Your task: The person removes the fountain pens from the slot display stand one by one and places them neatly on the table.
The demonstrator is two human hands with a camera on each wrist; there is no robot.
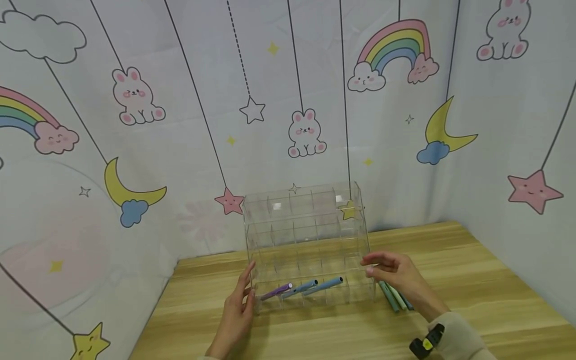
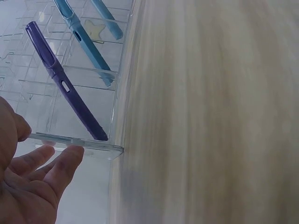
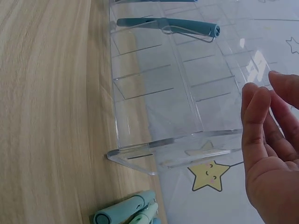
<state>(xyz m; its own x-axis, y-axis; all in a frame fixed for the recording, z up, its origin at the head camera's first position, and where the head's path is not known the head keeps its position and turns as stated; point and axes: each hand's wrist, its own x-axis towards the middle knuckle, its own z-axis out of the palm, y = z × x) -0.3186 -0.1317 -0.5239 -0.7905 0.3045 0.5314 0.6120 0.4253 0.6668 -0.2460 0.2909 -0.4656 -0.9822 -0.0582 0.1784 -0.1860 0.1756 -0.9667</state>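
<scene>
A clear acrylic pen rack (image 1: 306,220) with stepped, divided tiers stands upright on the table. At its left side panel (image 2: 70,140) is my left hand (image 1: 237,305), thumb on the inner side and fingers on the outer, gripping the panel. My right hand (image 1: 398,275) is at the opposite side panel (image 3: 187,140), fingers loosely bent, their tips overlapping the panel's edge; no pen is in it. In the lowest tier lean a purple pen (image 2: 65,84), a blue pen (image 2: 86,42) and another blue pen (image 1: 324,285).
Several capped pens, a green pen (image 1: 389,297) and a pale green pen (image 1: 398,298) among them, lie on the wood-grain table (image 1: 472,280) right of the rack. A white backdrop (image 1: 202,60) printed with rabbits, stars and rainbows hangs behind and along both sides.
</scene>
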